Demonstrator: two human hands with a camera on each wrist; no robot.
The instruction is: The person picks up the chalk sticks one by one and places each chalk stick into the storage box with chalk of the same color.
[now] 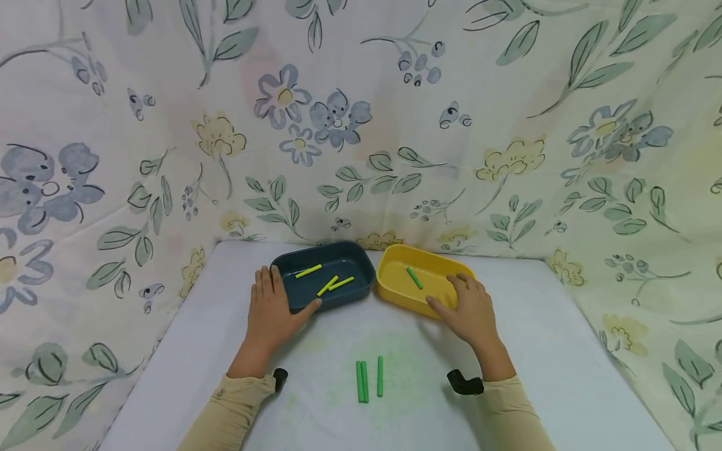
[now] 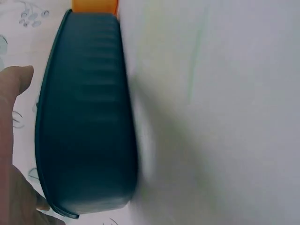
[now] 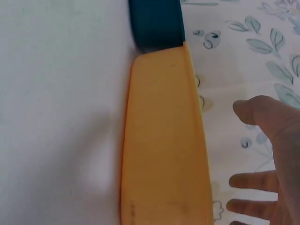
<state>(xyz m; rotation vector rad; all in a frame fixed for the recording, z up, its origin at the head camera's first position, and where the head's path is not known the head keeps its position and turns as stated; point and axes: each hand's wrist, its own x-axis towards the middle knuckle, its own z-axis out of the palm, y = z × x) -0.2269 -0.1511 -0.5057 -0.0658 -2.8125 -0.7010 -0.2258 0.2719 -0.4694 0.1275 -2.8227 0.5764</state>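
My left hand [image 1: 272,313] lies at the left end of a dark blue tray [image 1: 361,294], its fingers extended along the end and its thumb at the front rim. Several short yellow chalk-like sticks [image 1: 341,284] are inside that tray. Over the right end of a yellow tray [image 1: 395,298] hovers my right hand [image 1: 470,313], fingers spread and nothing between them. One green stick [image 1: 414,278] lies in the yellow tray. In the right wrist view, the right thumb and fingers [image 3: 255,182] show apart from the yellow tray's wall [image 3: 164,136].
Nearer the front of the white table [image 1: 316,413], two green sticks [image 1: 361,381] lie side by side, with another green stick [image 1: 380,376] just right of them. Faint green smudges mark the cloth. A floral curtain [image 1: 361,125] rises behind the trays, whose near corners meet.
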